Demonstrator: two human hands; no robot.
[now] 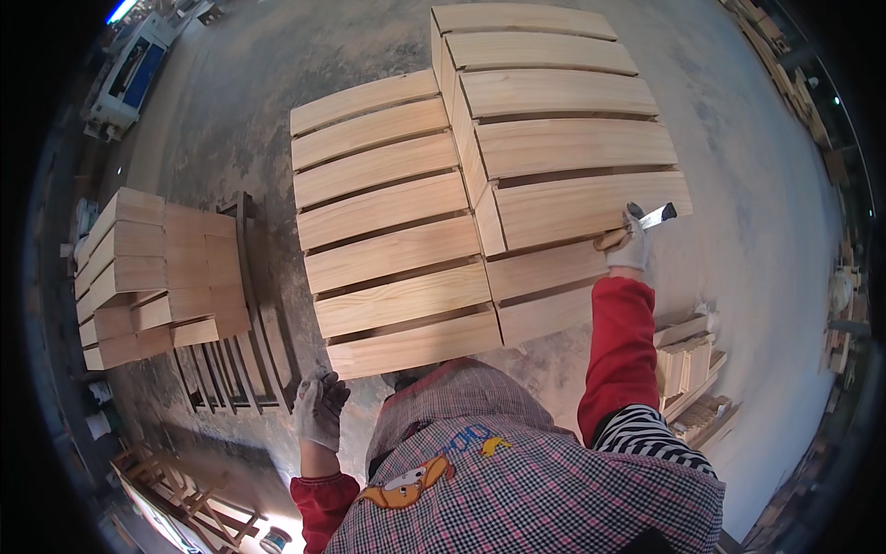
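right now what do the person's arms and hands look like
Both hands wear pale grey knit work gloves: left hand, right hand. Both forearms are in red sleeves, the right with a black-and-white striped cover above the elbow.

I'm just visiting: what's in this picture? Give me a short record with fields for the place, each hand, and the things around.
Place: workshop with a dusty grey concrete floor
Right hand: gloved right hand grips a small metal-tipped tool at the edge of the upper pale slatted wooden panel
Left hand: gloved left hand hangs free, holding nothing
Beneath: lower slatted wooden panel beside and partly under the upper one
Left side: stack of short pale wooden blocks
Right side: small pile of wood offcuts
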